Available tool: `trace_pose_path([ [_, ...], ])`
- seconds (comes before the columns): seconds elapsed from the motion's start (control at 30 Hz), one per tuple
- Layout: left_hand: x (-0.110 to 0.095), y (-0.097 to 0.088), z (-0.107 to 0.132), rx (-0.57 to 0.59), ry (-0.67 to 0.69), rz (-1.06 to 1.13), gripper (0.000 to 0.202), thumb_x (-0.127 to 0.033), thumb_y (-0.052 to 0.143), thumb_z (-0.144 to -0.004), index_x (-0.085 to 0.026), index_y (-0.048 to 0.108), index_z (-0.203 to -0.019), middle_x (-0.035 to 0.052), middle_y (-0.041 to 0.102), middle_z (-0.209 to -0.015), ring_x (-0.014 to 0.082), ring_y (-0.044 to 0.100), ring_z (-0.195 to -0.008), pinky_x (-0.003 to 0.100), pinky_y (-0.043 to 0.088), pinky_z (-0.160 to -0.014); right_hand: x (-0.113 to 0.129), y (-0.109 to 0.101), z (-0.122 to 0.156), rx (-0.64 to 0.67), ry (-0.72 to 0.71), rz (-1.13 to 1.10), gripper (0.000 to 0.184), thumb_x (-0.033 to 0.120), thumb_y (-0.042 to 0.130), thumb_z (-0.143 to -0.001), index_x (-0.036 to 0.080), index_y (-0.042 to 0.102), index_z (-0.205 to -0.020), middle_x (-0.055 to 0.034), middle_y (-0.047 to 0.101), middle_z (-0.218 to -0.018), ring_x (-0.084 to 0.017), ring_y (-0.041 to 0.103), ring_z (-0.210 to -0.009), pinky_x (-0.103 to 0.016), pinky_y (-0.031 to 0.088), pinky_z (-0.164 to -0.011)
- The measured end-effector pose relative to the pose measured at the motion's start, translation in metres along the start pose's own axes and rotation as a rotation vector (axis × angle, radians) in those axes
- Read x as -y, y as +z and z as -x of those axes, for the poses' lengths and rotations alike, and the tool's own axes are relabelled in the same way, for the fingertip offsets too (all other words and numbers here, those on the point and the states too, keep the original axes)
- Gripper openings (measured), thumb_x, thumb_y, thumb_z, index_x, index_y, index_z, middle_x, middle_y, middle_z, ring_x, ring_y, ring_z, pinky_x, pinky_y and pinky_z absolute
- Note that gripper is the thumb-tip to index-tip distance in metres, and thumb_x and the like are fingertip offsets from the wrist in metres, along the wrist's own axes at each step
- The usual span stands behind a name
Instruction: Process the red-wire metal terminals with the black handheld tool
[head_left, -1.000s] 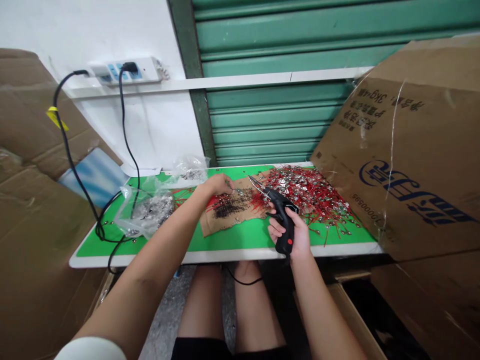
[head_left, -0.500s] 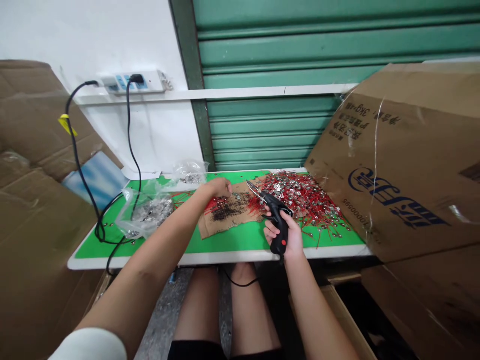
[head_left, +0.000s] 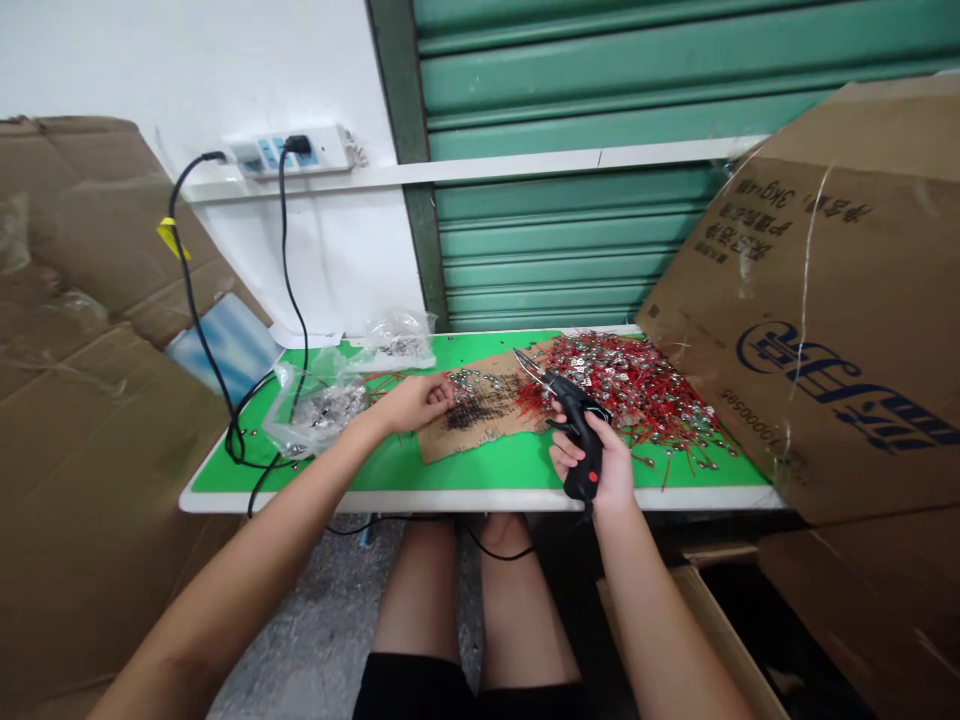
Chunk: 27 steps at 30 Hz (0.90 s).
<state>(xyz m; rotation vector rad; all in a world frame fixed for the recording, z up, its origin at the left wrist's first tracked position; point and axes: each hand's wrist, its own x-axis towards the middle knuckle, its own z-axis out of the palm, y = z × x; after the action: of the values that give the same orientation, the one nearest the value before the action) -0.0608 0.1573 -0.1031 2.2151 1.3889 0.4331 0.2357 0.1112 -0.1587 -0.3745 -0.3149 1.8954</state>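
Note:
My right hand (head_left: pixel 600 462) is wrapped around the black pistol grip of a soldering gun (head_left: pixel 576 425), whose metal tip points up and left over a piece of cardboard (head_left: pixel 465 445). At the cardboard's left side is my left hand (head_left: pixel 418 403), fingers curled in a pinch beside a row of small metal parts (head_left: pixel 474 380). Whatever is between those fingertips is too small to make out. Dark scorch marks (head_left: pixel 472 408) cover the middle of the cardboard. A large heap of red wires with small silvery metal ends (head_left: pixel 622 375) lies right of the soldering gun.
Clear plastic bags of small metal parts (head_left: pixel 326 408) lie on the left of the green tabletop (head_left: pixel 495 470). Black cables (head_left: pixel 184 290) run down from a power strip (head_left: pixel 300 152). Big cardboard sheets (head_left: pixel 847 300) stand on both sides, and a green shutter (head_left: pixel 540 230) is behind.
My left hand has drawn back left and toward me, uncovering the small metal parts. My right hand still grips the soldering gun. The whole view has shifted slightly.

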Motion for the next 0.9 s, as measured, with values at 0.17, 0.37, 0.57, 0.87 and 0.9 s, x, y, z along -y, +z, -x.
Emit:
trace_pose_path([
  [0.17, -0.003, 0.004, 0.0, 0.082, 0.025, -0.065, 0.02, -0.021, 0.055, -0.084, -0.015, 0.072, -0.094, 0.0031, 0.074, -0.084, 0.0124, 0.064, -0.071, 0.022, 0.048, -0.07, 0.001, -0.001, 0.0, 0.001, 0.01, -0.018, 0.028, 0.024, 0.05, -0.093, 0.016, 0.06, -0.118, -0.0025, 0.063, -0.083, -0.007, 0.04, -0.043, -0.019, 0.043, -0.037],
  [0.37, 0.004, 0.014, -0.004, 0.088, 0.04, -0.12, 0.021, -0.021, 0.058, -0.085, -0.017, 0.077, -0.094, 0.0039, 0.078, -0.094, 0.0146, 0.07, -0.083, 0.024, 0.051, -0.078, 0.001, 0.001, 0.001, -0.005, 0.002, 0.02, 0.027, 0.023, 0.054, -0.091, 0.016, 0.06, -0.117, -0.0022, 0.063, -0.083, -0.006, 0.041, -0.044, -0.019, 0.043, -0.037],
  [0.57, 0.005, 0.018, -0.004, 0.04, 0.064, -0.235, 0.022, -0.023, 0.058, -0.088, -0.02, 0.078, -0.097, 0.0048, 0.077, -0.104, 0.0169, 0.07, -0.093, 0.026, 0.05, -0.087, 0.001, 0.001, 0.001, -0.017, -0.017, 0.048, 0.025, 0.023, 0.057, -0.089, 0.014, 0.062, -0.112, -0.0033, 0.062, -0.083, -0.006, 0.039, -0.043, -0.019, 0.042, -0.036],
  [0.87, 0.0, 0.024, 0.017, -0.249, -0.222, -0.372, 0.028, -0.038, 0.056, -0.088, -0.022, 0.073, -0.104, 0.006, 0.072, -0.101, 0.0194, 0.065, -0.088, 0.026, 0.048, -0.074, 0.0, 0.002, 0.0, -0.007, 0.017, 0.012, 0.027, 0.023, 0.052, -0.091, 0.014, 0.059, -0.115, -0.0022, 0.062, -0.082, -0.005, 0.041, -0.043, -0.018, 0.042, -0.037],
  [0.9, 0.0, 0.024, 0.019, -0.244, -0.253, -0.368, 0.026, -0.038, 0.057, -0.087, -0.022, 0.073, -0.1, 0.0056, 0.072, -0.099, 0.019, 0.065, -0.086, 0.025, 0.047, -0.073, 0.0, 0.002, 0.0, -0.007, 0.016, 0.019, 0.026, 0.023, 0.054, -0.091, 0.014, 0.06, -0.115, -0.0021, 0.062, -0.082, -0.005, 0.041, -0.043, -0.018, 0.042, -0.037],
])
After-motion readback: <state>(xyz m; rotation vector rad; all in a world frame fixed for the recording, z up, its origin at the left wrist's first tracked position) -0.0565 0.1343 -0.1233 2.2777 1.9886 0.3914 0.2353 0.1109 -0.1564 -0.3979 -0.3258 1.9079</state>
